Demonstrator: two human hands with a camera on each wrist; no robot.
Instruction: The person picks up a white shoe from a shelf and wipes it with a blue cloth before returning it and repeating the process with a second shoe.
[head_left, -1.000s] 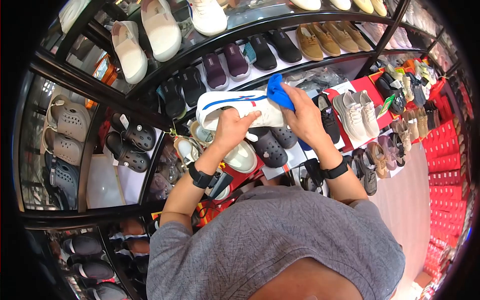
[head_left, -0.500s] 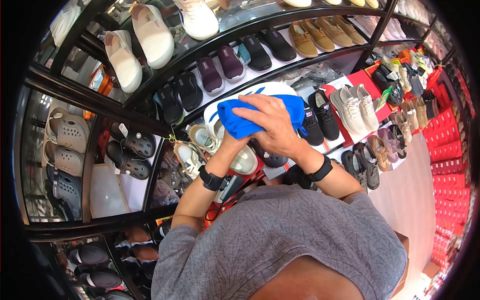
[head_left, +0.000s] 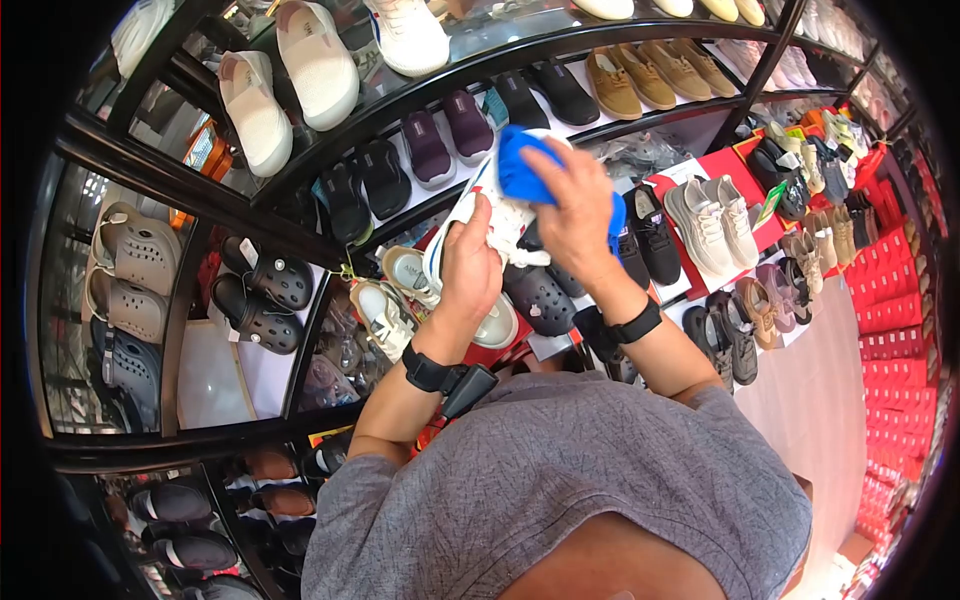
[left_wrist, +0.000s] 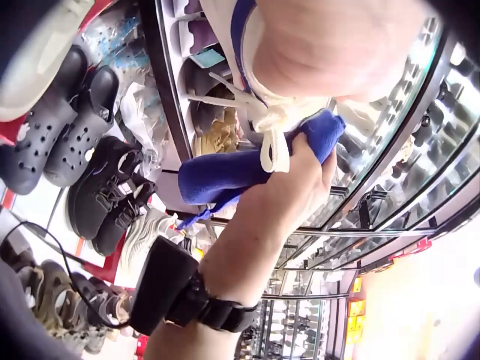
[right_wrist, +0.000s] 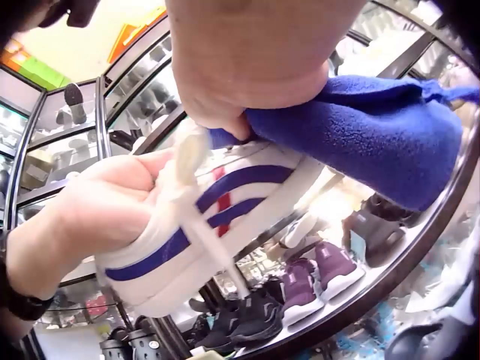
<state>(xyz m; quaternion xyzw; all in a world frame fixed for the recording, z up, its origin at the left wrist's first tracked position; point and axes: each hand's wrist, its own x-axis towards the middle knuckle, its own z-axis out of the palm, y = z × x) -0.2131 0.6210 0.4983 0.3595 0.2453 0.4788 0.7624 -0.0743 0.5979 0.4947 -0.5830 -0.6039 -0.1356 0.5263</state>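
Note:
A white sneaker [right_wrist: 161, 277] with blue stripes, a red mark and white laces is held up before the shelves. My left hand [head_left: 474, 265] grips it, thumb upward along its side in the head view. My right hand [head_left: 582, 212] holds a blue cloth [head_left: 520, 168] against the toe end, fingers bent over the fabric. In the right wrist view, part of the cloth hangs loose past the shoe's edge. The laces [left_wrist: 274, 139] dangle beside the right hand in the left wrist view. The cloth hides much of the toe.
Dark clogs [head_left: 540, 300], black sneakers [head_left: 655, 235] and beige sneakers [head_left: 705, 225] stand on boxes just below the hands. Behind, a black-framed shelf [head_left: 400, 100] carries purple slip-ons [head_left: 428, 150] and tan shoes [head_left: 610, 85]. More clogs [head_left: 140, 245] stand at left.
The shoe has turned from lying sideways to pointing up and away. The cloth swept across it toward the left hand, then back to the toe end with my right hand.

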